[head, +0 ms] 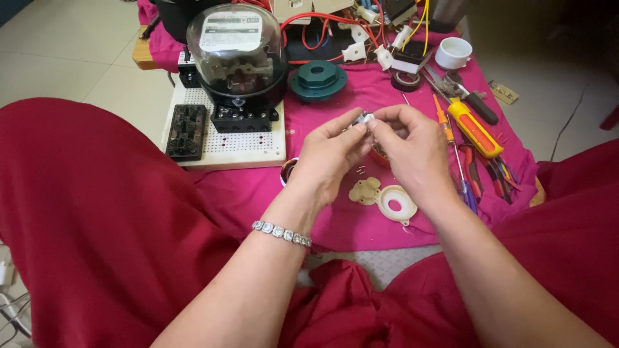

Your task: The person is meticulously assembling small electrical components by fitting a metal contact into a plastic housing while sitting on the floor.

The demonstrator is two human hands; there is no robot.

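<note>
Left hand [329,154] and right hand [409,151] fingertips pinched together on small white part [366,120]: light, rigid, likely slippery; grip edges. Cream ring [397,203] at 6 o'clock.

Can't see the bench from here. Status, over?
Left hand and right hand pinch a small pale part together. Beige disc and white ring below. Nothing in the way.

"Where's the meter [237,61]?"
"On the perforated board [225,138], left of the hands; a terminal block [187,131] lies at its left; the round spool [318,78] sits to its right."
"And the screwdrivers [474,129]?"
"Right of the hands, on the cloth [335,219]; the cup [452,52] behind them; two small discs [385,198] lie under the wrists."
</note>
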